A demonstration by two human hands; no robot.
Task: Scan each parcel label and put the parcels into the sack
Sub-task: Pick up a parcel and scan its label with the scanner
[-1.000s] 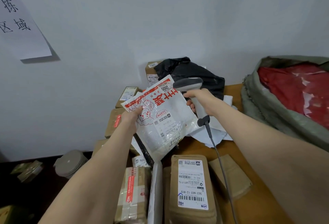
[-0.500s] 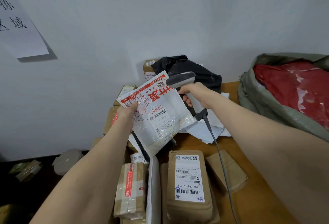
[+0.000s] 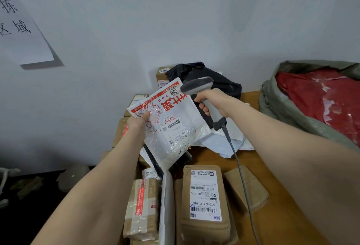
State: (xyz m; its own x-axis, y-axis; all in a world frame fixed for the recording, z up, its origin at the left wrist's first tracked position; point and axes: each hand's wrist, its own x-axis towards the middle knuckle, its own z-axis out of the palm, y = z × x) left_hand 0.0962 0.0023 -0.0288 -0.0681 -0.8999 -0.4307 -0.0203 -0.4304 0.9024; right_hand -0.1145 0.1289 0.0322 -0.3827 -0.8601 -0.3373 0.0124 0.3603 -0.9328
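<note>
1. Plainly, the white plastic parcel (image 3: 171,125) was held tilted in the air above the pile. Its glossy, crinkled face with red characters and a small label was turned toward the camera. The label's fine print was too small to read.
2. The left hand (image 3: 139,121) pinched the parcel's left edge, thumb on the front, with the fingers hidden behind the film.
3. The right hand (image 3: 211,101) was curled round the smooth grey handle of the scanner (image 3: 196,86). Its hooded head sat at the parcel's top corner; whether they touched could not be told.
4. A thin grey cable (image 3: 241,176) ran from the handle's base over the wooden worktop (image 3: 282,215) and was cut off at the bottom edge.
5. Below lay a brown padded parcel (image 3: 204,196), flat, with its white barcode label upward. A taped carton (image 3: 143,209) lay to its left and a kraft envelope (image 3: 247,186) to its right.
6. Behind the scanner, a crumpled black bag (image 3: 204,77) leaned by the wall, partly covering a small carton (image 3: 162,77).
7. At the right, the coarse grey-green sack (image 3: 292,112) stood with its rolled mouth open, cut off by the frame. Something red and glossy (image 3: 327,96) lay inside, but what it was could not be made out.
8. A paper sheet (image 3: 21,28) on the wall was cropped at the left edge.
</note>
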